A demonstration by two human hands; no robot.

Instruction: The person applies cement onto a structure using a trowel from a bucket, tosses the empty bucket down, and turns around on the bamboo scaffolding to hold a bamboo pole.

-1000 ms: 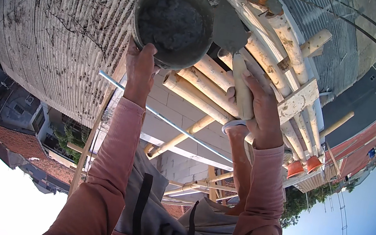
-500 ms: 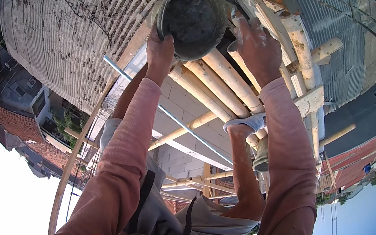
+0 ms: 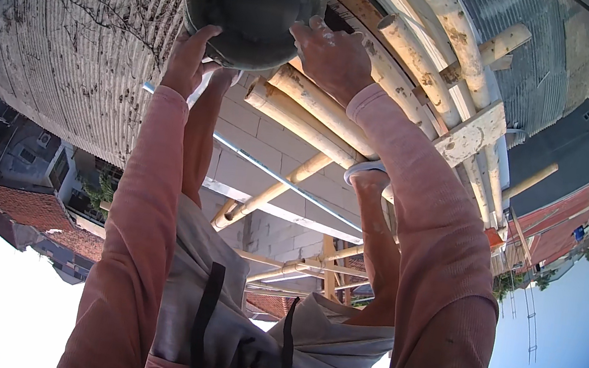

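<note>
A dark round bucket (image 3: 248,9), smeared with grey on its rim, hangs out in front of me at the top of the view, its mouth facing me. My left hand (image 3: 189,62) grips its near left side, with the thumb over the rim. On the right side, my right hand (image 3: 334,62) is closed at the rim, its fingers bent and marked with pale grey smears. Shadow darkens the inside, and I cannot tell how much is in it. Just right of and below the bucket lie several bamboo poles (image 3: 312,114).
One of my feet (image 3: 366,170) stands on the bamboo. A pale block wall (image 3: 267,134) drops away below, crossed by a thin blue-white pipe (image 3: 287,181). Corrugated roofing (image 3: 88,39) spreads to the left. A mortar-stained board (image 3: 473,133) lies across the poles at right.
Both hands and the bucket have shifted left in view. The bucket's mouth has turned more toward me, and the rough grey mortar seen inside it before no longer shows plainly.
</note>
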